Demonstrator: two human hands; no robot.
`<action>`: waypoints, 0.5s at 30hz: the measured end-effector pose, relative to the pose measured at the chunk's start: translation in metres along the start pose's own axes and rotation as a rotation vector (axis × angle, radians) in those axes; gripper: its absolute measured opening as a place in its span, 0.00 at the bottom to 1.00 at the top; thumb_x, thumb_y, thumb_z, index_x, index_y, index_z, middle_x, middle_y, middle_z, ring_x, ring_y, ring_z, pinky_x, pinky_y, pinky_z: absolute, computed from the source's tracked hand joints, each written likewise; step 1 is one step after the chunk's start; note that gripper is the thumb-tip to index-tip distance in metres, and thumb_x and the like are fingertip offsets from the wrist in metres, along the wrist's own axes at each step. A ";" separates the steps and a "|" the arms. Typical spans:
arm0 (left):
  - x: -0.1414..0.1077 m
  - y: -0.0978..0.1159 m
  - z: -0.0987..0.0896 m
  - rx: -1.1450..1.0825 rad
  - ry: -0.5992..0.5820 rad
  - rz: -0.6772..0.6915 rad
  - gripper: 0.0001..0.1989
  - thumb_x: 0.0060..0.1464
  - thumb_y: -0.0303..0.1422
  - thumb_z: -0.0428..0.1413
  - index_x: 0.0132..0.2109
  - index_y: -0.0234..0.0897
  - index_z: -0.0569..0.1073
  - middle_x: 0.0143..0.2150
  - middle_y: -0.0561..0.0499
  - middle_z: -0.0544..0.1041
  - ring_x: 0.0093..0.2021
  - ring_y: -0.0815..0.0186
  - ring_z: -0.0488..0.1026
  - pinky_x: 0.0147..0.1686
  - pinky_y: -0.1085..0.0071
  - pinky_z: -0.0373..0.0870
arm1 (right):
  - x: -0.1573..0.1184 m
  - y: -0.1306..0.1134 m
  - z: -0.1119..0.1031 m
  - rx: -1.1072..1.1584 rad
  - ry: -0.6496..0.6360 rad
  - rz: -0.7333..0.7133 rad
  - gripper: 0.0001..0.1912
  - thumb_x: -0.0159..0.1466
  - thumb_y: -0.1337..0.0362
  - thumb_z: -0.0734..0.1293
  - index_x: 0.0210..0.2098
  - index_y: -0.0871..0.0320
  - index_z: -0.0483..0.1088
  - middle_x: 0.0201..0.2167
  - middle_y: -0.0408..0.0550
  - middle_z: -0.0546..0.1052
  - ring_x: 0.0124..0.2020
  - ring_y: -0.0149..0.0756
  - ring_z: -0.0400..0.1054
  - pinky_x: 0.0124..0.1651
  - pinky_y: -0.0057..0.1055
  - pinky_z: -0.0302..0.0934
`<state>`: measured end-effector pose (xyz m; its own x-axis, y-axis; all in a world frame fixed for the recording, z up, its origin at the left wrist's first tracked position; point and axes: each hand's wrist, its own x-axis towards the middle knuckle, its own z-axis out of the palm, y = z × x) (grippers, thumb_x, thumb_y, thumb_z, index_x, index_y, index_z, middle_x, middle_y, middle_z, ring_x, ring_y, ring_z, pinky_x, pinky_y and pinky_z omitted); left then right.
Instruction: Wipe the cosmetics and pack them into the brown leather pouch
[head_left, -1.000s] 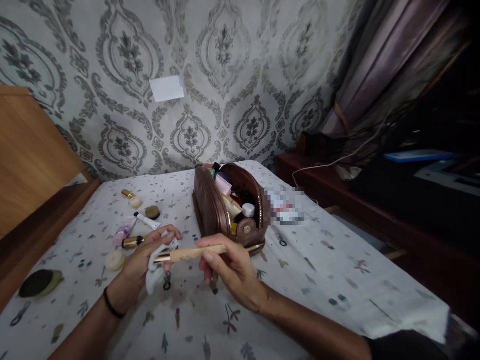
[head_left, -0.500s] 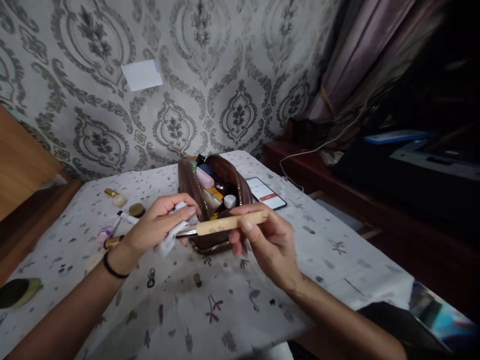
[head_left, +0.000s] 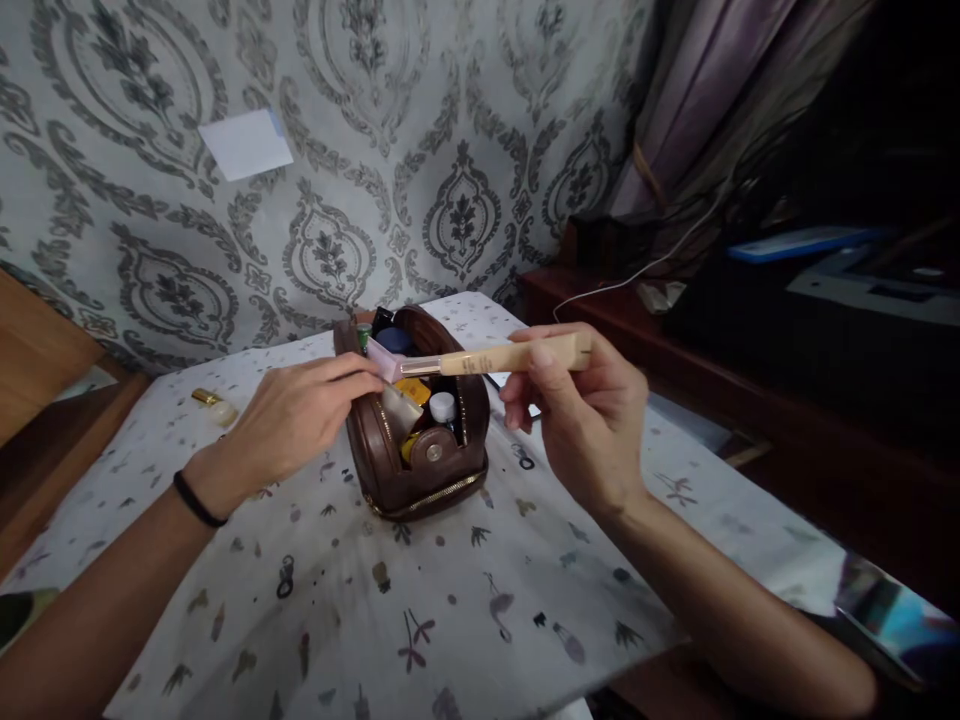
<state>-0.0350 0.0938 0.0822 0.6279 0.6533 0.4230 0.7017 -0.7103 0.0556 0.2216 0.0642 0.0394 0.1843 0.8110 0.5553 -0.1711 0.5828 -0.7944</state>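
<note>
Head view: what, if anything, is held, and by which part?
The right hand holds a beige cosmetic tube near its broad end; whether the left hand holds anything is unclear.

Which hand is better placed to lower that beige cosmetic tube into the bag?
Probably the right hand: it grips the beige cosmetic tube, whose metallic end appears above the open brown zippered bag. The left hand is near that end but doesn't seem to hold it.

The bag (head_left: 420, 492) sits on the tablecloth (head_left: 352, 610) before the wall (head_left: 409, 130), apparently a lipstick (head_left: 207, 397) to its left.
</note>
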 end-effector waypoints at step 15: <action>-0.010 -0.004 -0.012 -0.140 0.050 -0.104 0.16 0.59 0.30 0.50 0.42 0.45 0.83 0.48 0.46 0.82 0.42 0.60 0.79 0.42 0.69 0.74 | 0.032 0.015 0.017 -0.135 -0.223 -0.083 0.12 0.69 0.51 0.67 0.39 0.54 0.72 0.22 0.38 0.73 0.17 0.25 0.64 0.20 0.24 0.59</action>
<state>-0.0483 0.0863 0.0887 0.5344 0.7136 0.4530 0.7060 -0.6715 0.2251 0.2084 0.0998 0.0495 -0.0277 0.7605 0.6488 -0.0309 0.6481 -0.7609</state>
